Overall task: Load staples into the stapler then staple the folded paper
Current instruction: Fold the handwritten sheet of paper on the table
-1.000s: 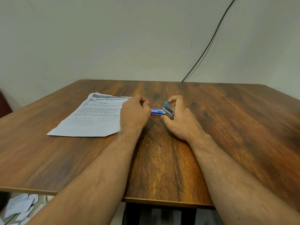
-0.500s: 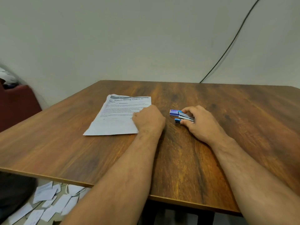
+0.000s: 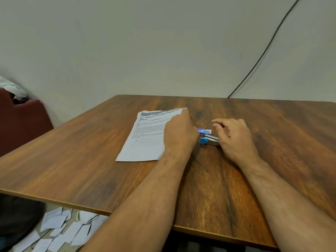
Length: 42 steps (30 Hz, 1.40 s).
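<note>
A printed paper sheet [image 3: 145,139] lies flat on the wooden table [image 3: 91,160]. My left hand [image 3: 179,135] lies on the sheet's right edge, its fingers curled down over the paper near the top right corner. Just right of that hand sits a small purple staple box [image 3: 205,131], and in front of it the blue and silver stapler [image 3: 209,140] lies closed on the table. My right hand [image 3: 232,137] hovers beside and over the stapler's rear end with loosely curled fingers, holding nothing.
Several white paper scraps [image 3: 60,231] litter the floor below the table's near left edge. A dark red seat [image 3: 23,120] stands at the left. A black cable [image 3: 263,51] runs down the wall behind the table.
My right hand set the stapler down closed and let go of it. My left hand left the staple box and moved onto the paper's right edge. The view swung left.
</note>
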Each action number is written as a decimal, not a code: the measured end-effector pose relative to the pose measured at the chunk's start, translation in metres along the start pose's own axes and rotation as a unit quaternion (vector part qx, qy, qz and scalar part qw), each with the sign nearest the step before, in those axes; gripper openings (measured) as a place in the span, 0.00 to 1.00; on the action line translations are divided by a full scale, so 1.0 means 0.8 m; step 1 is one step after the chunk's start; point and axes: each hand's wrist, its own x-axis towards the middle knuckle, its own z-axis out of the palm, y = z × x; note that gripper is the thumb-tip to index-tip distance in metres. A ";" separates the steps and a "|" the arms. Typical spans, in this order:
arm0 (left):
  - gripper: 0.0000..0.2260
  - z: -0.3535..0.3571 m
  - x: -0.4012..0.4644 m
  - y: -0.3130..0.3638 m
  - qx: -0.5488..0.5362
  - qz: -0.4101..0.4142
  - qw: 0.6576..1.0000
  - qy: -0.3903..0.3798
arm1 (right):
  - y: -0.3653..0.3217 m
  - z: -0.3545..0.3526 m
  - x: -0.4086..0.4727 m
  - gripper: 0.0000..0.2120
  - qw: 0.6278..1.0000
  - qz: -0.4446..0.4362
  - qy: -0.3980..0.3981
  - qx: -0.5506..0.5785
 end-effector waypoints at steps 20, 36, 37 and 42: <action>0.07 0.022 -0.019 0.016 -0.243 0.210 0.946 0.054 | 0.017 -0.016 0.004 0.10 0.954 0.149 0.098 0.241; 0.18 0.000 0.033 -0.056 -0.546 -0.216 0.786 -0.193 | 0.049 -0.038 0.010 0.04 0.855 0.292 0.012 0.428; 0.17 -0.001 0.032 -0.056 -0.545 -0.212 0.785 -0.203 | 0.048 -0.039 0.008 0.04 0.850 0.289 0.003 0.442; 0.13 -0.001 0.028 -0.057 -0.555 -0.185 0.783 -0.211 | 0.056 -0.041 0.009 0.08 0.828 0.301 -0.005 0.473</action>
